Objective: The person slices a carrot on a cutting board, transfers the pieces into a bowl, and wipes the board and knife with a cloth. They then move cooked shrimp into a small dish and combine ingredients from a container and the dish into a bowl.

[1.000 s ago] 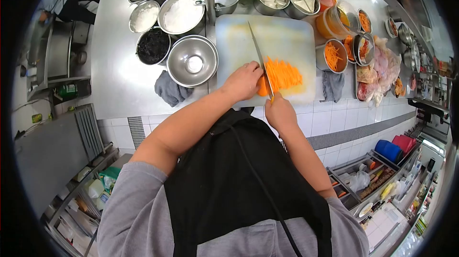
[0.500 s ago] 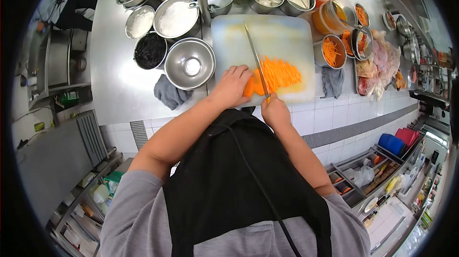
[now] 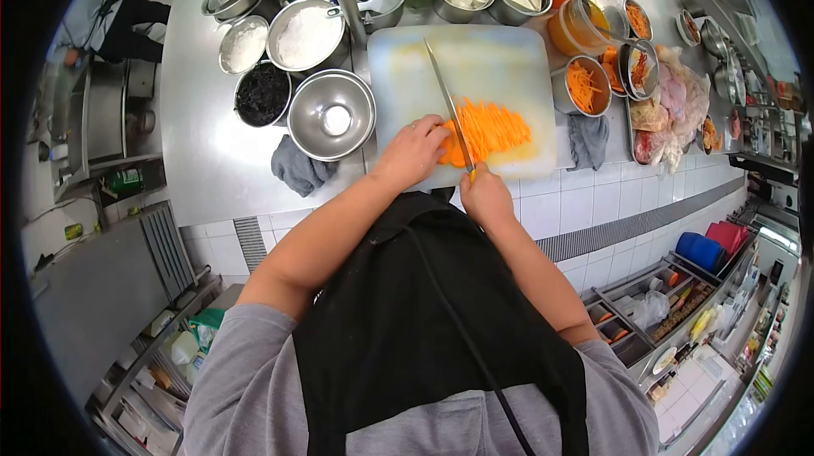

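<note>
On the white cutting board [image 3: 407,58], orange carrot strips [image 3: 496,130] lie to the right of a long knife [image 3: 447,100]. My right hand [image 3: 487,194] is closed round the knife's yellowish handle at the board's near edge, and the blade points away from me. Just left of the blade, my left hand [image 3: 412,152] presses with bent fingers on the carrot slices [image 3: 452,147]. Its fingertips are close to the blade. The slices are partly hidden under the fingers.
Left of the board stand an empty steel bowl [image 3: 331,114], a bowl of black shreds [image 3: 264,94] and a grey cloth [image 3: 302,165]. At right are a pot of carrot strips [image 3: 582,86] and a tray of raw meat [image 3: 670,108]. A person [image 3: 127,24] stands far left.
The view has shifted slightly. My left hand now covers more of the carrot slices, and less uncut carrot shows left of the blade. Both hands keep their grips.
</note>
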Tool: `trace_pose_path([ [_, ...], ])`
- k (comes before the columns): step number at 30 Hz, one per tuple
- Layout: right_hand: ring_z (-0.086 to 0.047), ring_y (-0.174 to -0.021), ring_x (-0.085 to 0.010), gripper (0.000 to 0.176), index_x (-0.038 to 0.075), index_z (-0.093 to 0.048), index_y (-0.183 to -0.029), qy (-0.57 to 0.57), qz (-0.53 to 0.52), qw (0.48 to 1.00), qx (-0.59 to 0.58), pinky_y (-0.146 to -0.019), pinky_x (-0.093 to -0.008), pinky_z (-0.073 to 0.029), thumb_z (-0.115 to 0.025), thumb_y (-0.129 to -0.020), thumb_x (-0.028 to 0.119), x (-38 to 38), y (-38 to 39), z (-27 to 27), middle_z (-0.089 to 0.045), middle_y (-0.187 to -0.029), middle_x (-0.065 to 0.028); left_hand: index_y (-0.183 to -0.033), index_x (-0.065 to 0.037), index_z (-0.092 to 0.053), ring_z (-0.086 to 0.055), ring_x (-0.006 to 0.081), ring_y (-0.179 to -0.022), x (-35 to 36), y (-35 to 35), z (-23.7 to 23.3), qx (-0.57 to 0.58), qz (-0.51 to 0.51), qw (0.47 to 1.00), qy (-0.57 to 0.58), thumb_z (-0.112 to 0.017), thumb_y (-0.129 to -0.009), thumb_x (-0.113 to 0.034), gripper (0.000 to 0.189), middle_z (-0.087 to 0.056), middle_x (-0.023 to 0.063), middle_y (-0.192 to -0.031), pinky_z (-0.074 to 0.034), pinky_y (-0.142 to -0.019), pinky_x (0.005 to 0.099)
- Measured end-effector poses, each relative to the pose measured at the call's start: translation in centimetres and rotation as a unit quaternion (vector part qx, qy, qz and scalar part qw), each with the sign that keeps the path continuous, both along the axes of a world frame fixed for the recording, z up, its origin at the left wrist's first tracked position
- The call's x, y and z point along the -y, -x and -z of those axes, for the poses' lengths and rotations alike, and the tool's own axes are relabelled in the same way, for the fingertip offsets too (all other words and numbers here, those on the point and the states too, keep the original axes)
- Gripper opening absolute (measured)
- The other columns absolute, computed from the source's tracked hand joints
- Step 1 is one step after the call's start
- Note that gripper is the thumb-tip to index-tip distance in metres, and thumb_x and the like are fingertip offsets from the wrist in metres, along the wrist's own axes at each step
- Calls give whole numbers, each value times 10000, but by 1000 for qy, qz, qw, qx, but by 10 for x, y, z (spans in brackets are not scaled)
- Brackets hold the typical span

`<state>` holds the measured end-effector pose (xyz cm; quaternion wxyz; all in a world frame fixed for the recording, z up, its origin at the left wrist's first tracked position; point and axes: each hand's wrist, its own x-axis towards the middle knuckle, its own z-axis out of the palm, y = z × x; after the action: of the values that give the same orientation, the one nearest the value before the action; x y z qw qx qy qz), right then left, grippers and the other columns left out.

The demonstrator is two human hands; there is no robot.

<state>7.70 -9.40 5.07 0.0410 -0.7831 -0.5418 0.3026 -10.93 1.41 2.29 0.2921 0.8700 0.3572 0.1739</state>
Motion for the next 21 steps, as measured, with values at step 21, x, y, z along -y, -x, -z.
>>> trace_pose_path([
  [21, -731, -955, -534, 360, -43, -655, -1100, 46, -37, 998, 19, -880, -616, -578, -623, -1048, 312, 0, -7, -41, -741, -975, -346, -1316, -64, -673, -687, 400, -1145, -16, -14, -14, -88, 16, 995, 50, -770, -932, -130, 402, -628, 164, -1274, -576, -1007, 488],
])
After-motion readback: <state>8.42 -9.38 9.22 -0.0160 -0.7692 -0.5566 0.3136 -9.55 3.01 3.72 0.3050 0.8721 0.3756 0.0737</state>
